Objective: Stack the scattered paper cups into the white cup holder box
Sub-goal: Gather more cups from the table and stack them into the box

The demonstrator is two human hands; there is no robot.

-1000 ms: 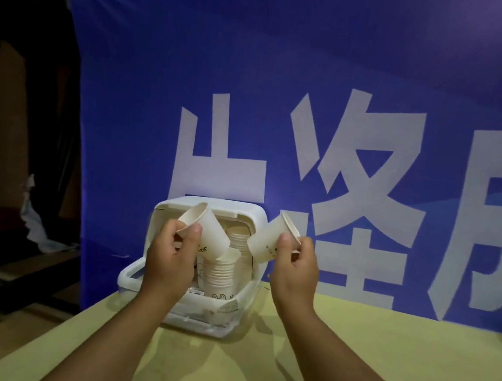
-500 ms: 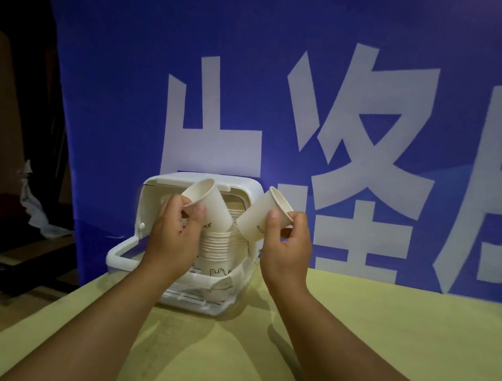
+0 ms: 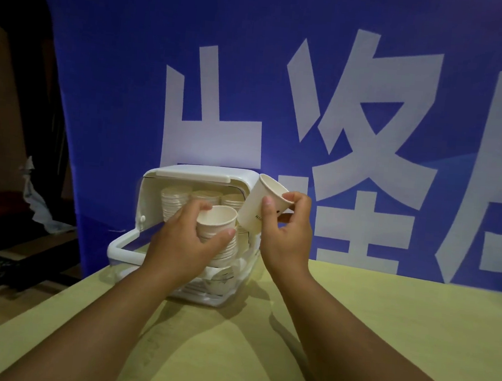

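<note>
The white cup holder box (image 3: 184, 175) stands open at the table's far left edge, with several stacks of paper cups (image 3: 176, 197) at its back. My left hand (image 3: 184, 242) grips the top paper cup (image 3: 216, 220) of a front stack inside the box, mouth up. Just to the right of it, my right hand (image 3: 288, 236) pinches a second paper cup (image 3: 260, 203) by its rim, tilted, beside the box's right wall.
The yellow table (image 3: 352, 336) spreads toward me and to the right. A blue banner (image 3: 283, 86) with large white characters hangs right behind the box. Left of the table lies a dark floor area with a white cloth (image 3: 34, 201).
My left hand has lowered its tilted cup upright onto the front stack in the box. My right hand has shifted its cup slightly, still held beside the box.
</note>
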